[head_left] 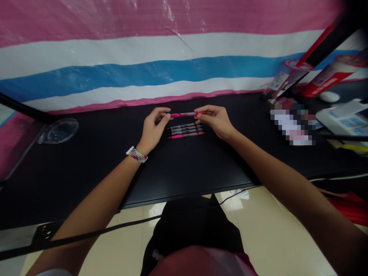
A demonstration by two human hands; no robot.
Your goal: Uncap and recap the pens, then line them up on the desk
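A pink pen (pixel 184 114) with a clear middle stretches sideways between my two hands, just over the black table. My left hand (pixel 155 124), with a patterned band (pixel 137 154) at the wrist, pinches its left end. At the other end, thumb and fingers of my right hand (pixel 215 119) are closed on the pen's reddish tip. Just on the near side of it lies a row of pens side by side: several dark and clear pens (pixel 185 128), and another pink pen (pixel 184 135) nearest me.
A clear plastic lid (pixel 59 130) lies on the black table (pixel 184 165) at left. Two cups with red straws, one clear (pixel 287 76) and one red (pixel 327 78), stand at back right near a white mouse (pixel 329 97). A striped sheet (pixel 161 73) hangs behind.
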